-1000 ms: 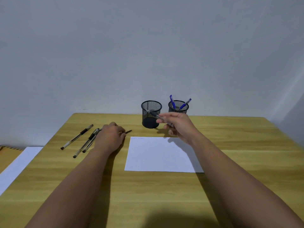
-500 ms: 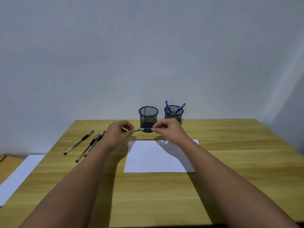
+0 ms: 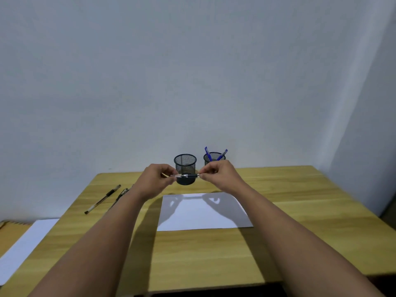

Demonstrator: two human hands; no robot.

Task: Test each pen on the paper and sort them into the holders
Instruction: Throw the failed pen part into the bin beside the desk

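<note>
Table (image 3: 300,211): paper (image 3: 205,213) flat at centre, no marks discernible.
Holders: right holder (image 3: 214,157) has two blue pens (image 3: 221,154); left holder (image 3: 185,166) looks empty.
Hands: left hand (image 3: 155,182) and right hand (image 3: 220,175) pinch opposite ends of a pen (image 3: 186,175) held level above paper.
Remaining: spare pens (image 3: 102,199) on table left, untested.

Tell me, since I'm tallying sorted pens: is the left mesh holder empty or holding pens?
Apparently empty: nothing rises above the left mesh holder's rim, while two blue pens stick out of the right one.
</note>
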